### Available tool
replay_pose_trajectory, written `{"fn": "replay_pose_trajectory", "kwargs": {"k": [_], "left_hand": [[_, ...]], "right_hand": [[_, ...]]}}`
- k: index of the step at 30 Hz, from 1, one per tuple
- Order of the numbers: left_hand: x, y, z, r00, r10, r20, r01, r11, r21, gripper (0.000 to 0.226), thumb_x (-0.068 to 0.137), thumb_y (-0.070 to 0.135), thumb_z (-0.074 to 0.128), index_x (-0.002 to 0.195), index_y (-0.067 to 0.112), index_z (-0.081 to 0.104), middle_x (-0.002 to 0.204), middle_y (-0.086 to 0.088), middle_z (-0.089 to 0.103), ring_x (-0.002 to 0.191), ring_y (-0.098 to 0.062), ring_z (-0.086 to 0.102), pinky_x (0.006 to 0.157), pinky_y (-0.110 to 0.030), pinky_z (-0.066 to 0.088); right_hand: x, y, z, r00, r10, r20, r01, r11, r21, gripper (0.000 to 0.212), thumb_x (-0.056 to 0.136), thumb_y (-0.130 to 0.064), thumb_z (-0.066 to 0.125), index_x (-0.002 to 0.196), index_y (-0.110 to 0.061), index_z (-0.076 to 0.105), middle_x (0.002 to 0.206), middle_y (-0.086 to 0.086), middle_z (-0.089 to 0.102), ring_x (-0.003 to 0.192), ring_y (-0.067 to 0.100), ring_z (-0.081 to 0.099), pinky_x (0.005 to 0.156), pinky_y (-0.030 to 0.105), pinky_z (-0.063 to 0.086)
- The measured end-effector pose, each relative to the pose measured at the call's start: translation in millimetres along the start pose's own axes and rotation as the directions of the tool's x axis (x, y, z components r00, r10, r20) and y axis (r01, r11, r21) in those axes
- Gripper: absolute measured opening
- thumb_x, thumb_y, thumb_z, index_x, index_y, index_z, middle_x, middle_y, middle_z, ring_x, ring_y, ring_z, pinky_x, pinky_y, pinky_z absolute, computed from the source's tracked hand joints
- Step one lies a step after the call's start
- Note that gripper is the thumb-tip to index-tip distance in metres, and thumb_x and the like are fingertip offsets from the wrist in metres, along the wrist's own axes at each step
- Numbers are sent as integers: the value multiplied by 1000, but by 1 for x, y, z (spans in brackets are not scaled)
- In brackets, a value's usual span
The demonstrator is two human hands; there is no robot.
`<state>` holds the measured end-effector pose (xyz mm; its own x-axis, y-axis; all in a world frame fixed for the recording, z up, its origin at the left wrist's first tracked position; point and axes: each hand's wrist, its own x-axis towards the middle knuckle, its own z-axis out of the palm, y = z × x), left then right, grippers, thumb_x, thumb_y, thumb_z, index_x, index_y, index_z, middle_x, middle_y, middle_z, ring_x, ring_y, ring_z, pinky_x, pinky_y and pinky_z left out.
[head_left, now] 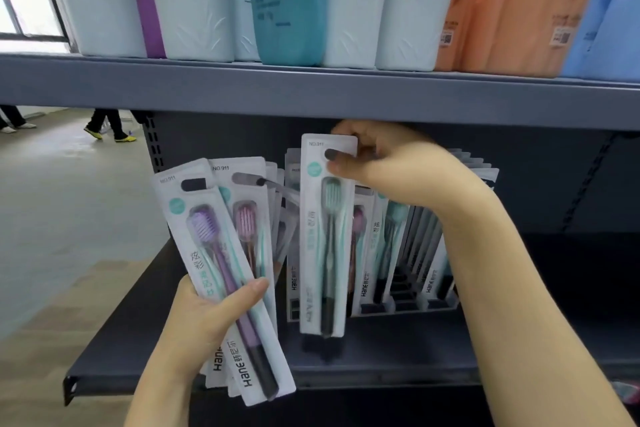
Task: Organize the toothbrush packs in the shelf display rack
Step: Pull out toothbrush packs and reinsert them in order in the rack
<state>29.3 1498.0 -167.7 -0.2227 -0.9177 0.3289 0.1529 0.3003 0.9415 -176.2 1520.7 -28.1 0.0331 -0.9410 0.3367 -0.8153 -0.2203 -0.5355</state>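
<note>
My left hand (204, 319) grips a fanned bundle of toothbrush packs (225, 263); the front one shows a purple brush, the one behind it a pink brush. My right hand (398, 170) pinches the top of a single pack with a teal brush (323, 236) near its hang hole, holding it upright in front of the display rack. More packs hang in rows on the rack's pegs (408, 253) behind it, partly hidden by that pack and my right wrist. One peg tip (261, 181) pokes out left of the held pack.
A grey shelf board (311, 94) runs just above my right hand, loaded with white, teal, orange and blue pouches (291, 0). The dark lower shelf (381, 347) lies under the packs. Someone's legs (107, 125) stand on the floor far left.
</note>
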Motion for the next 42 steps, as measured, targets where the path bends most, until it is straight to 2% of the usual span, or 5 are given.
{"fn": "replay_pose_trajectory", "kwargs": {"k": [4, 11, 16, 21, 42], "left_hand": [[4, -4, -4, 996, -8, -86, 8, 1000, 2, 30, 54, 12, 84, 71, 35, 76, 77, 4, 76, 73, -10, 72, 60, -16, 54], [6, -6, -10, 977, -1, -212, 5, 1000, 18, 35, 73, 1, 72, 64, 34, 75, 68, 11, 73, 66, -1, 69, 55, -10, 50], [4, -10, -13, 979, -15, -203, 12, 1000, -18, 26, 74, -5, 72, 69, 21, 75, 73, 2, 75, 70, -6, 71, 58, -13, 52], [4, -14, -13, 982, -43, -186, 36, 999, -39, 20, 59, 17, 76, 76, 28, 77, 85, -3, 76, 81, -15, 72, 67, -20, 56], [9, -16, 0, 992, -28, -124, 21, 999, -50, 24, 59, 18, 73, 77, 34, 77, 85, -3, 76, 83, -17, 72, 73, -24, 58]], "right_hand": [[9, 2, 11, 998, -10, -69, 2, 993, -116, 10, 89, -36, 58, 92, -27, 53, 82, -7, 60, 88, 19, 57, 91, 37, 44], [18, -8, 28, 999, -46, -16, 39, 952, -304, 9, 95, -35, 49, 93, -28, 44, 63, -11, 40, 58, 15, 40, 103, 40, 26], [19, -6, 30, 997, -54, 57, 71, 934, -349, 3, 97, -33, 45, 95, -32, 43, 61, -13, 34, 55, 8, 31, 102, 40, 23], [23, 0, 26, 995, -83, 46, 95, 909, -406, 3, 97, -33, 44, 99, -32, 45, 68, -16, 33, 86, 10, 31, 92, 37, 21], [29, 15, 36, 987, -150, 50, 156, 861, -484, 21, 94, -37, 50, 109, -24, 56, 77, -10, 45, 106, 15, 41, 81, 36, 16]]}}
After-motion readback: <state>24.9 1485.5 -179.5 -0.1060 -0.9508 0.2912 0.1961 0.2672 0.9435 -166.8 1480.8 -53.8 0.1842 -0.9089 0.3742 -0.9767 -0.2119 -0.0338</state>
